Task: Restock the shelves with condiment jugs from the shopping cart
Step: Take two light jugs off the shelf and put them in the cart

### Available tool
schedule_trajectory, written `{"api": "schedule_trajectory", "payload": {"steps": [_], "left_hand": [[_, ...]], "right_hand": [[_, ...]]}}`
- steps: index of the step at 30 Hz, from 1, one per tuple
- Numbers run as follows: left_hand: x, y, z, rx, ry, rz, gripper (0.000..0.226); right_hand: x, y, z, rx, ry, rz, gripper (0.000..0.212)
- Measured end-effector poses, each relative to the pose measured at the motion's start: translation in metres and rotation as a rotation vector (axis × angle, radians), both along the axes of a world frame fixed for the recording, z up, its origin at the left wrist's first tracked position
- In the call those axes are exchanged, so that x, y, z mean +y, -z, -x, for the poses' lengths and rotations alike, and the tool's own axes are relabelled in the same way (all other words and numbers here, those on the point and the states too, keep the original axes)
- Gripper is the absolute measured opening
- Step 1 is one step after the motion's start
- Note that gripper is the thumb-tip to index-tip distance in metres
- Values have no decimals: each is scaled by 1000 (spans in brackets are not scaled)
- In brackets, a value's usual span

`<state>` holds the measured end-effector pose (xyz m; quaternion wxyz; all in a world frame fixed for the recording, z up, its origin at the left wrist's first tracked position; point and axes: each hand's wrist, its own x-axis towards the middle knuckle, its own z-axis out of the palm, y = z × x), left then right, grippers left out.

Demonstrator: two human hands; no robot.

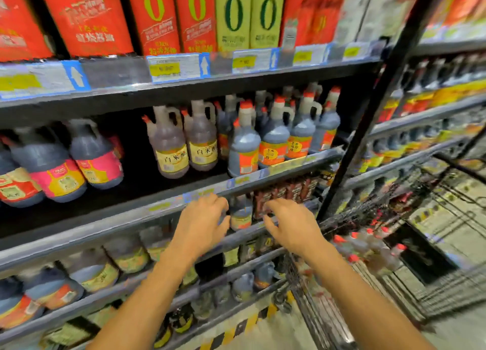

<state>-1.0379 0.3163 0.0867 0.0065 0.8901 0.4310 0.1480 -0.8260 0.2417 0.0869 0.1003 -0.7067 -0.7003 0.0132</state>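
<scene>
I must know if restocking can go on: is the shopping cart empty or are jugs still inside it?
Not empty. Several red-capped jugs lie inside the shopping cart at right.

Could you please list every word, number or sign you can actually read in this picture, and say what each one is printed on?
"0": large green numeral on the tall red cartons on the top shelf.
"0": dark green numeral on the tall yellow-green cartons beside them.
"白米醋": yellow labels of the two pale brown handled jugs on the middle shelf.
White up arrows: blue tags on the grey shelf-edge price strip.
Price figures, the other jug labels and the cartons' small print: too blurred to read.
</scene>
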Motion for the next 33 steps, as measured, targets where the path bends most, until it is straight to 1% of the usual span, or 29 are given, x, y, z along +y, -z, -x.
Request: {"api": "schedule_trajectory", "payload": {"steps": [3,5,8,11,13,15,17,19,24,28,30,33], "left_hand": [[-47,23,-63,137,94,88,23],[-82,41,-107,180,155,134,20],[-143,71,-169,242,232,274,16],[-196,95,-224,261,306,351,22],[-225,105,-256,262,351,373,17],[-246,111,-284,288,401,401,13],[-260,113,-309,325,439,419,18],[-268,116,-332,333,461,427,20],[-265,125,-390,360,489,465,8],[-240,136,-437,348,482,477,6],[-224,142,-459,322,489,501,8],[-197,150,-484,315,444,537,8]], "right_hand": [[-70,11,-58,4,127,97,29],[-121,22,-99,28,223,168,26],[-205,35,-156,51,368,249,31],[-281,44,-204,33,483,282,35],[-320,50,-232,37,556,320,33],[-350,58,-257,48,619,323,30],[-373,72,-282,72,699,303,33],[-388,85,-306,97,749,304,29],[-390,89,-352,141,808,309,26],[-364,94,-393,122,786,358,21],[-347,97,-412,112,750,381,23],[-312,99,-436,129,705,424,24]]}}
